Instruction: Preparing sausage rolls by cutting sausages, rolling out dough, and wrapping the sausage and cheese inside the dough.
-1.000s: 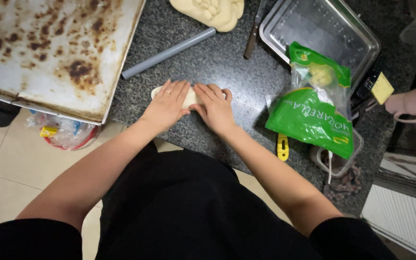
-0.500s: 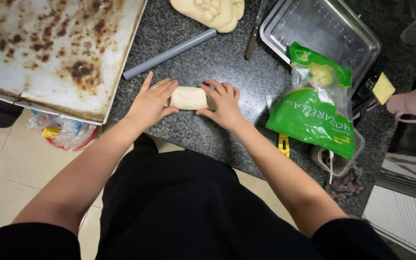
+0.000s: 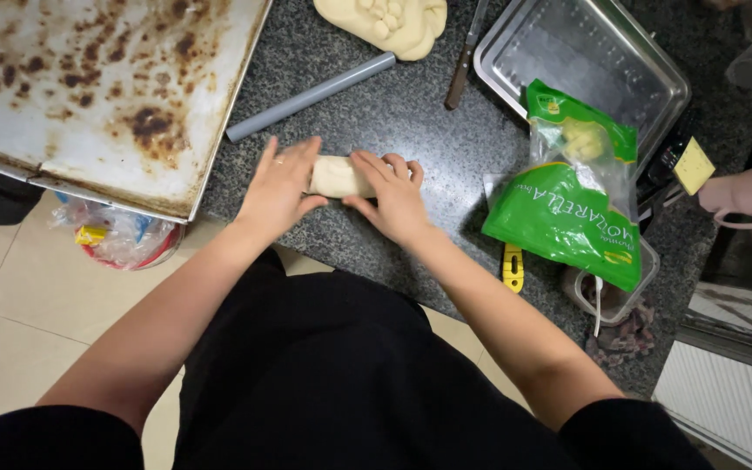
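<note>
— Both hands have slid apart since a second ago: then they lay flat and close together over the dough [image 3: 339, 177], hiding nearly all of it; now its middle shows between them.

— So what are they doing now?

— The left hand [image 3: 278, 185] cups the left end and the right hand [image 3: 391, 197] presses the right end, fingers curved. Both touch the piece from the sides; neither closes round it or lifts it.

— And what does that shift tell you?

— My guess is that flat pressing has given way to shaping from the ends. The piece already reads as a short, plump log, not a flat sheet.

— Where does it lie?

— On the dark speckled table [image 3: 411, 113], near the front edge, just ahead of the person's body. A grey rolling pin [image 3: 311, 85] lies beyond it, apart from both hands.

— Which way does the log run?

— Its long axis goes left to right across the view, roughly parallel to the table's front edge, the left end a touch higher in the picture. Both ends are covered, so I cannot say how they are finished.

— Anything else close by?

— A stained baking tray [image 3: 89, 87] to the left, a larger lump of dough [image 3: 385, 22] at the far side, a knife [image 3: 465, 57], a metal pan [image 3: 580, 65], and a green bag [image 3: 572, 200] to the right. Another person's hand [image 3: 741, 193] shows at the right edge.
</note>
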